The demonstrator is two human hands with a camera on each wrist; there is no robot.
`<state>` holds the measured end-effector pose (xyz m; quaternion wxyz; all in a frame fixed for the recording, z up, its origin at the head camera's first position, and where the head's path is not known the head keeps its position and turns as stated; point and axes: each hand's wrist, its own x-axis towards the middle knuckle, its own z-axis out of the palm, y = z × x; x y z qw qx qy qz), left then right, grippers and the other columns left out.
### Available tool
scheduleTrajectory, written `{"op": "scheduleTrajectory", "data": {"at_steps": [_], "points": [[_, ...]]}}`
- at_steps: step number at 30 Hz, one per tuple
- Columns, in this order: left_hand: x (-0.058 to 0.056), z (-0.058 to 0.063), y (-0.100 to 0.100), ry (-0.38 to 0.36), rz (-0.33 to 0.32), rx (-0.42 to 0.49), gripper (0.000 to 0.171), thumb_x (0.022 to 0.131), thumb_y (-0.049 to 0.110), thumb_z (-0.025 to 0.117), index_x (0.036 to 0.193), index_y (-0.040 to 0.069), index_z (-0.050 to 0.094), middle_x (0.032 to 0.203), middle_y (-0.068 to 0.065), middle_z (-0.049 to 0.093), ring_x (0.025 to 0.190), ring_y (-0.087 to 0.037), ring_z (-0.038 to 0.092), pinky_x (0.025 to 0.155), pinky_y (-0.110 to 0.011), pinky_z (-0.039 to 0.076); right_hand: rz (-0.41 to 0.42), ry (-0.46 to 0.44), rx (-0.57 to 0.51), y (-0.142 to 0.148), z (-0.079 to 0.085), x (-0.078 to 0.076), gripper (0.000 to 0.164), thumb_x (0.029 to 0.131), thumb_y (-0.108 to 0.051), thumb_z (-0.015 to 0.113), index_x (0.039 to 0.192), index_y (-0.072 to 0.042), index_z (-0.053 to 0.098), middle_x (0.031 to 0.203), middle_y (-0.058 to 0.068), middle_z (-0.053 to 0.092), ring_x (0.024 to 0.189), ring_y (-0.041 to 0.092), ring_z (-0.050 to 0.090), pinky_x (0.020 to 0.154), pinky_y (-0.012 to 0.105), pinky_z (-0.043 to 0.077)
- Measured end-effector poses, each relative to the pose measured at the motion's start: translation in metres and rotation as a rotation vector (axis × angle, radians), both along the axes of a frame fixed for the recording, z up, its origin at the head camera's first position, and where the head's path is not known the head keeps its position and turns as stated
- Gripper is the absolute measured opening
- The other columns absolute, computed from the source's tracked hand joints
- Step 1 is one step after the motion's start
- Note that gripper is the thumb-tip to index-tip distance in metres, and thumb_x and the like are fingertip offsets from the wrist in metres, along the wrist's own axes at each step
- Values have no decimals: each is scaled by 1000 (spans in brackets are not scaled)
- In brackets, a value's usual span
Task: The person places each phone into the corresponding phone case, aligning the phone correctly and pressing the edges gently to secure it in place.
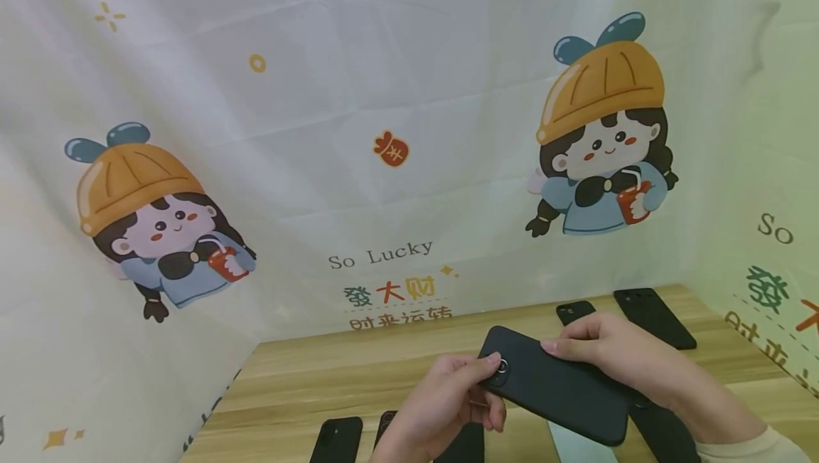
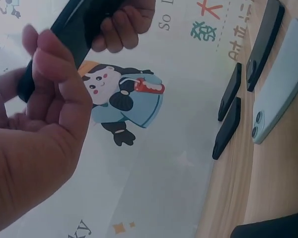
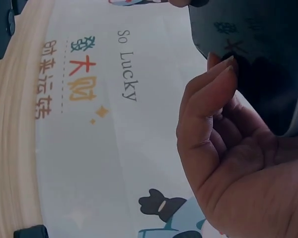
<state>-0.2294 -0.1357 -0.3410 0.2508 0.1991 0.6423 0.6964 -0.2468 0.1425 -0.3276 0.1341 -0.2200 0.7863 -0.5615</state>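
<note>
Both hands hold a black smartphone (image 1: 557,392), tilted above the wooden table with its back facing the head camera. My left hand (image 1: 441,395) grips the camera end, thumb beside the round lens ring and the other fingers curled underneath. From the far long edge, my right hand (image 1: 630,353) pinches the phone, its thumb lying on the back. The right wrist view shows the glossy dark screen (image 3: 268,54), which reflects the backdrop's lettering, and a pale lower edge with small holes. Fingers of both hands show around the phone (image 2: 72,37) in the left wrist view.
Several other phones lie on the wooden table (image 1: 307,378): a black one (image 1: 335,442) at front left, another (image 1: 654,317) at back right, and a pale phone (image 2: 280,82) below the held one. A printed cloth backdrop (image 1: 307,185) rises behind and at both sides.
</note>
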Motion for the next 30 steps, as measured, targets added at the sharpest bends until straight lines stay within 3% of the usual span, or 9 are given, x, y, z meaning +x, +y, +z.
{"op": "scheduleTrajectory", "data": {"at_steps": [5, 8, 10, 13, 18, 30], "points": [[-1, 1, 2, -11, 186, 34, 33, 109, 37, 58, 93, 13, 74, 58, 8, 65, 61, -7, 63, 68, -24, 55, -69, -115, -79, 2, -2, -4, 49, 113, -37, 52, 131, 5, 69, 103, 4, 74, 79, 15, 74, 71, 33, 62], [-3, 1, 2, -2, 310, 67, 34, 110, 38, 57, 92, 13, 73, 59, 8, 65, 62, -7, 63, 69, -24, 55, -107, -204, -130, 4, -2, -6, 61, 113, -50, 47, 133, 4, 65, 103, 4, 73, 81, 14, 74, 71, 31, 62], [-4, 1, 3, 4, 380, 87, 35, 111, 38, 55, 91, 14, 71, 61, 8, 66, 63, -7, 63, 70, -23, 55, -100, -241, -139, 2, -2, -7, 66, 111, -59, 46, 128, 1, 67, 91, 3, 72, 75, 13, 71, 66, 28, 59], [-5, 1, 3, 24, 442, 111, 36, 112, 38, 53, 92, 13, 69, 62, 7, 67, 64, -7, 63, 70, -22, 54, -57, -257, -131, -4, -3, -5, 66, 109, -64, 45, 106, -2, 69, 80, 1, 65, 65, 11, 61, 57, 24, 50], [-3, 4, 4, 48, 472, 131, 35, 112, 38, 55, 95, 11, 68, 63, 7, 68, 64, -8, 63, 70, -22, 55, -40, -249, -145, -14, -3, 1, 58, 110, -60, 46, 83, -10, 58, 68, -4, 50, 55, 10, 45, 53, 23, 39], [-1, 1, 3, 17, 403, 184, 34, 113, 36, 52, 95, 12, 68, 63, 9, 68, 64, -6, 64, 73, -23, 56, -70, -195, -196, -19, 0, 5, 50, 114, -48, 43, 78, -13, 46, 62, -7, 36, 49, 8, 35, 48, 23, 26]]}}
